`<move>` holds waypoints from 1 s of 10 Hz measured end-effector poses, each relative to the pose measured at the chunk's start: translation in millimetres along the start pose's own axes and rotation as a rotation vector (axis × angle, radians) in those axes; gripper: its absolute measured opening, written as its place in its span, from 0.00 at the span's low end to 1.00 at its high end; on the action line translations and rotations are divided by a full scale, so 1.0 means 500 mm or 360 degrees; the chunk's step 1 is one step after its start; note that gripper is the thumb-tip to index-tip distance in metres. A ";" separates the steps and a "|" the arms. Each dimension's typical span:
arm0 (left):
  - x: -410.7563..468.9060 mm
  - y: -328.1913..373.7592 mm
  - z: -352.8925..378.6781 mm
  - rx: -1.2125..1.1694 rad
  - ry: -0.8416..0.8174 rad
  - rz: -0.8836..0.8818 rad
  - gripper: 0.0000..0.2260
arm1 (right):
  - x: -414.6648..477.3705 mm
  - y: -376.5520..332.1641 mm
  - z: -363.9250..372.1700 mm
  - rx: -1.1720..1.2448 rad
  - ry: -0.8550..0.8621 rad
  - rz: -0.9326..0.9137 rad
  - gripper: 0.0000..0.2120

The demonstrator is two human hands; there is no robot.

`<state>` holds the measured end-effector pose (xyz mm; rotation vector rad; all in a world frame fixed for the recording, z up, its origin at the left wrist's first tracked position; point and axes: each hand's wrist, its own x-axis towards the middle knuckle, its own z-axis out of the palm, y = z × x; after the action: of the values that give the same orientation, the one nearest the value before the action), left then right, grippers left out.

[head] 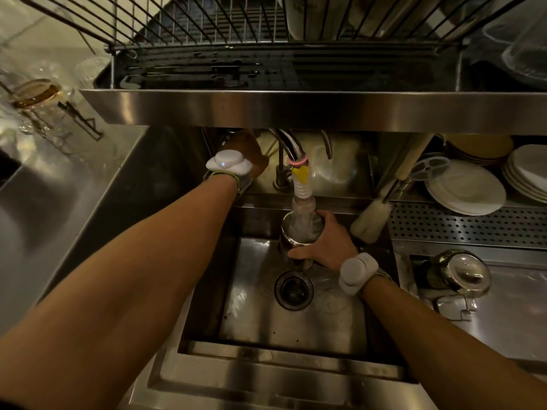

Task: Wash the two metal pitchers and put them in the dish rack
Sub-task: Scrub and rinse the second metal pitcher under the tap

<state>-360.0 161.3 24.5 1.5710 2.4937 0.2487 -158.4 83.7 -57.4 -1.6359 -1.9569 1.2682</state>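
My right hand (328,244) grips a metal pitcher (299,232) upright over the steel sink (266,306), directly under the tap nozzle (302,187). Water runs from the nozzle into the pitcher's open mouth. My left hand (251,155) reaches behind the sink under the shelf edge, by the tap's base; its fingers are hidden, so what it touches is unclear. The wire dish rack (207,28) stands on the shelf above the sink, its left part bare. A second pitcher is not visible.
The drain (293,289) lies below the pitcher. A bottle brush (373,217) leans at the sink's right rim. White plates (464,187) are stacked on the perforated shelf at right. A glass-lidded pot (461,273) sits on the right counter; glassware (38,93) stands at left.
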 end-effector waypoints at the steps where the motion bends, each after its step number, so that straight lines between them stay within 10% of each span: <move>1: 0.000 0.001 0.006 0.0007 -0.0012 0.0003 0.19 | -0.003 0.004 -0.002 0.0007 0.0002 0.0005 0.52; 10: 0.010 -0.028 0.046 0.0017 0.0088 0.0147 0.36 | 0.012 0.018 0.011 0.0105 0.0053 -0.0047 0.49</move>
<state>-368.9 160.8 -1.5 1.7084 2.4701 0.2966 -158.6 86.6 -69.2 -1.5808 -1.8921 1.2724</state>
